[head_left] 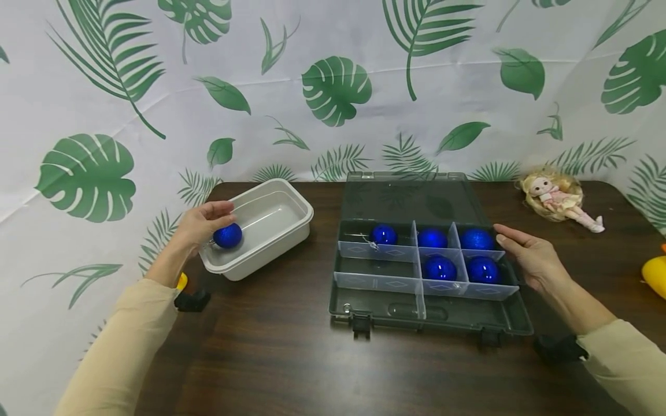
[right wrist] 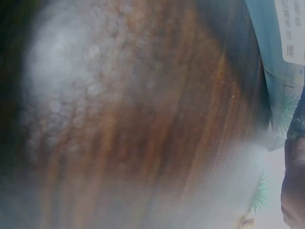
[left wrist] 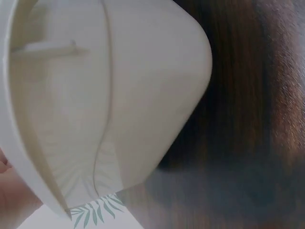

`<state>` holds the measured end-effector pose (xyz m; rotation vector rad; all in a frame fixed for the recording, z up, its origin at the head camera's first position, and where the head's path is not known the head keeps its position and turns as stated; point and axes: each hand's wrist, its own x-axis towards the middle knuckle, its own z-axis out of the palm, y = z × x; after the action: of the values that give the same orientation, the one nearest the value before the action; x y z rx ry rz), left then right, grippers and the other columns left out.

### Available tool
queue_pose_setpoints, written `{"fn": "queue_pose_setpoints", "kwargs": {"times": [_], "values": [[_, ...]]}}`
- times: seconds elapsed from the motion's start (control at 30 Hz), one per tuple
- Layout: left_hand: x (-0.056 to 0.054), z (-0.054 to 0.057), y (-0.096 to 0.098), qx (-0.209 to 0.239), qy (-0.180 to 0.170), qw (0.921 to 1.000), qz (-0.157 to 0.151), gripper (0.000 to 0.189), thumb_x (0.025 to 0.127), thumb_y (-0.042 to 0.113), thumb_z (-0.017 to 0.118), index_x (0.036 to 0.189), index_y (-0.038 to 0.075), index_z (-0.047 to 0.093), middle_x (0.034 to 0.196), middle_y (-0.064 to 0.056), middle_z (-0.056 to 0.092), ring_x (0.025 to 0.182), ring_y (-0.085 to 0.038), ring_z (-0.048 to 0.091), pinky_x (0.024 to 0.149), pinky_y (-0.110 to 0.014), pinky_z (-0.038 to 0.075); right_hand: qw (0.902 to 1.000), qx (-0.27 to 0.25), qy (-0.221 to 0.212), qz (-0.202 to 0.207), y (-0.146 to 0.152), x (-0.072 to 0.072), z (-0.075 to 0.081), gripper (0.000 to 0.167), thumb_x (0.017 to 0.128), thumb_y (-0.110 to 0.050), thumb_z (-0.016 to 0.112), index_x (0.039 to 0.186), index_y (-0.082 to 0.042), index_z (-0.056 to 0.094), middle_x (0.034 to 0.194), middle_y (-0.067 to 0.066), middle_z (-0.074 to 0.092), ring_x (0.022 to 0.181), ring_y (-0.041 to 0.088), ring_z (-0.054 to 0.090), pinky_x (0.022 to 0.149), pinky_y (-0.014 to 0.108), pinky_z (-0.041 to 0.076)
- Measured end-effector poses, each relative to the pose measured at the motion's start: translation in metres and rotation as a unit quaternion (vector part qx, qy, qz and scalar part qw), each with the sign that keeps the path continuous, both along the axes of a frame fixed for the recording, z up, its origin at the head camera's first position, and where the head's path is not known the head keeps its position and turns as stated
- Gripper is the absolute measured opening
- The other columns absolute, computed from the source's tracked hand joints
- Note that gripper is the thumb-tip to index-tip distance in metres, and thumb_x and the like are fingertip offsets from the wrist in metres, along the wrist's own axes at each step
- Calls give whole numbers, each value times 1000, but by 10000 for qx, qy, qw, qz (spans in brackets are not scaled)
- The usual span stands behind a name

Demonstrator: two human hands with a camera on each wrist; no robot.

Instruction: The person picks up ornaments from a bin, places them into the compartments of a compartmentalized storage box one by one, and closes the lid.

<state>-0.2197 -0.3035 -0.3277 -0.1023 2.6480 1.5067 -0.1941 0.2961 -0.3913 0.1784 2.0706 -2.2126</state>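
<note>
Above the left end of an off-white plastic tub (head_left: pixel 256 263), my left hand (head_left: pixel 200 226) holds a matte blue bauble (head_left: pixel 228 236) between thumb and fingers. The left wrist view shows mostly the tub's side (left wrist: pixel 147 76). My right hand (head_left: pixel 536 257) grips the right edge of a see-through grey compartment box (head_left: pixel 380 294), its lid laid back. Several blue baubles sit in it: one glossy bauble (head_left: pixel 384 234) in the back left compartment, the others in the middle and right columns. Part of the box (right wrist: pixel 276 67) and a printed label (right wrist: pixel 291 33) appear in the right wrist view.
A blond doll (head_left: pixel 554 193) lies at the back right of the dark wooden table (head_left: pixel 291 346). Part of a yellow toy (head_left: pixel 655 274) shows at the right edge. Behind the table hangs a white leaf-print cloth (head_left: pixel 281 133).
</note>
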Motion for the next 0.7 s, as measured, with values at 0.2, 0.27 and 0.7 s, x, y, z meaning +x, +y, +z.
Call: {"fn": "queue_pose_setpoints", "kwargs": {"times": [0.2, 0.27, 0.7], "values": [[-6, -3, 5, -131, 94, 9999, -48, 50, 92, 15, 61, 135, -5, 45, 134, -26, 48, 89, 8, 53, 88, -9, 41, 9999, -74, 149, -31, 0, 2, 2, 18, 90, -19, 64, 100, -30, 74, 89, -30, 63, 80, -9, 56, 67, 8, 43], [-6, -4, 6, -217, 87, 9997, -46, 50, 92, 13, 61, 135, -6, 45, 134, -27, 49, 98, -3, 57, 88, -10, 41, 9999, -36, 140, -39, 0, 2, 2, 18, 90, -19, 63, 101, -30, 74, 88, -31, 63, 81, -10, 55, 67, 8, 42], [-10, -8, 15, -1015, -129, 9948, 0, 51, 86, 2, 63, 133, -6, 46, 132, -30, 49, 124, -38, 45, 103, -43, 37, 10000, 56, 33, -44, 0, 1, 1, 18, 90, -22, 64, 103, -31, 73, 88, -31, 61, 81, -8, 54, 67, 8, 43]]}}
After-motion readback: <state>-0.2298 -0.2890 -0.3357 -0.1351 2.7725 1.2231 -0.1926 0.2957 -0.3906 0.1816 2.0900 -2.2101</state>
